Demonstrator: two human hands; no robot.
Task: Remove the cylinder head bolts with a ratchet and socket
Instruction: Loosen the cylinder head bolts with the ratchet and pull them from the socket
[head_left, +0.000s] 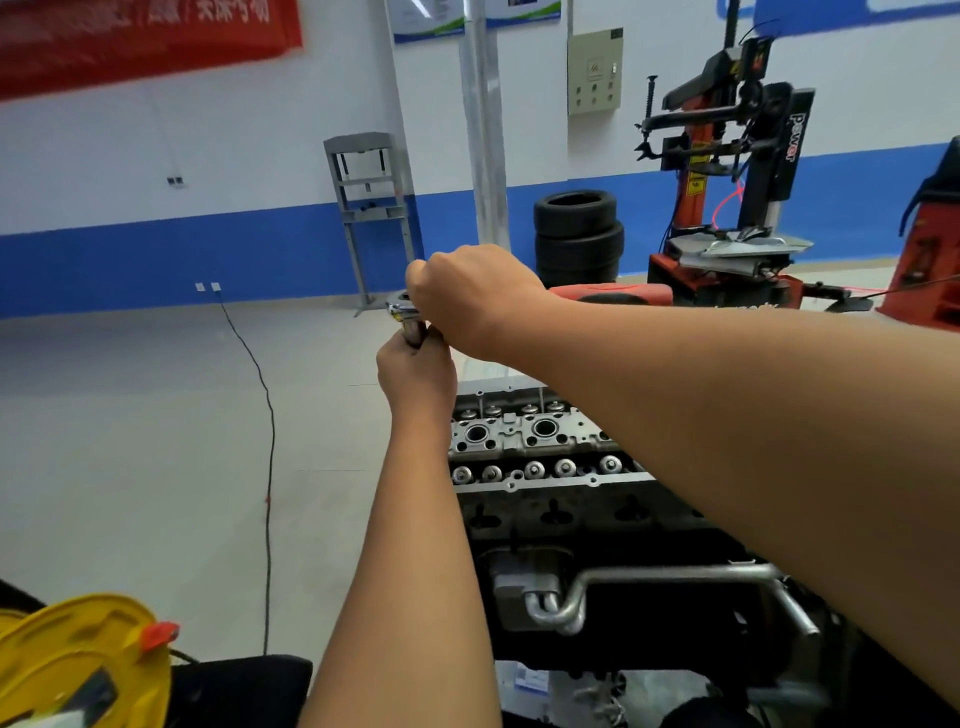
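Grey workshop floor; chrome ratchet gripped.

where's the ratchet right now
In the head view the ratchet is up in the air at centre frame, gripped by the right hand above and the left hand below, over the far end of the cylinder head.

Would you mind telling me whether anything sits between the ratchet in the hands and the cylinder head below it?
Nothing visible does. Both the left hand and right hand hold the ratchet up in the air, above the far end of the cylinder head. The space beneath the tool down to the head looks open; only the person's own forearms cross over the engine.
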